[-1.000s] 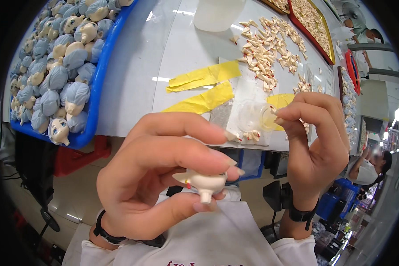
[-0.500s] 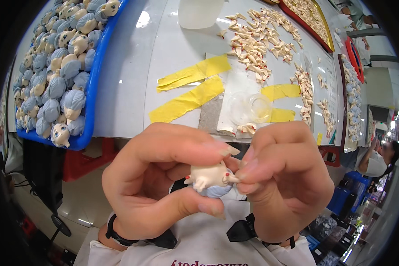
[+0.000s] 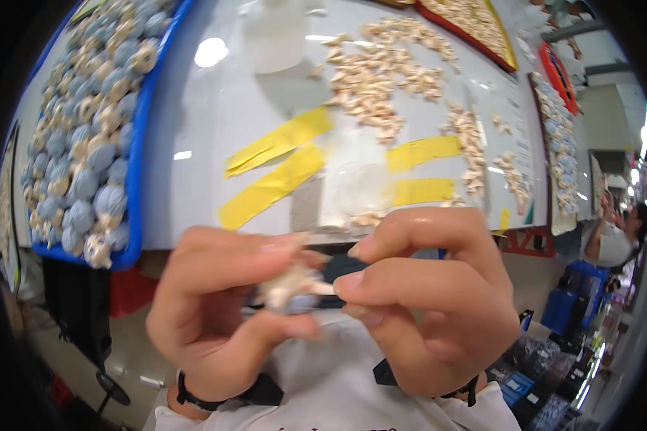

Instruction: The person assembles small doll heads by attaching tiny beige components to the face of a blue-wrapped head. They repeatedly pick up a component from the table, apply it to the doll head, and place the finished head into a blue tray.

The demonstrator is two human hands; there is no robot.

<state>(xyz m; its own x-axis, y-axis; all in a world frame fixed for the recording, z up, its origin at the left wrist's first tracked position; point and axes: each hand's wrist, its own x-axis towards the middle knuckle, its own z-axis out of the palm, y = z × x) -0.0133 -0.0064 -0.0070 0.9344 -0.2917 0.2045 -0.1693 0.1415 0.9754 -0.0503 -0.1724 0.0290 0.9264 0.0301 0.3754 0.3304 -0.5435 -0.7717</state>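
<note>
A small doll head (image 3: 284, 289), cream with grey-blue hair, is pinched between the thumb and fingers of my left hand (image 3: 216, 302). It is blurred, and a pale pointed ear piece (image 3: 322, 288) sticks out from its right side. My right hand (image 3: 431, 302) is just to the right, fingers curled and fingertips apart. One of its fingertips meets or nearly meets the tip of that ear piece; the blur hides whether they touch. On the table beyond lie many loose ear pieces (image 3: 370, 90), pale and pointed.
To the left, a blue tray (image 3: 140, 144) is heaped with similar doll heads. Yellow tape strips (image 3: 277, 187) cross the white table (image 3: 194, 129) near its front edge. A clear round dish (image 3: 356, 183) and a translucent container (image 3: 274, 43) stand there. Far right, a person (image 3: 615, 233) sits.
My right fingertips have loosened from their pinch at the ear piece and spread. Both hands and the doll head have shifted left in the picture. The view has tilted slightly.
</note>
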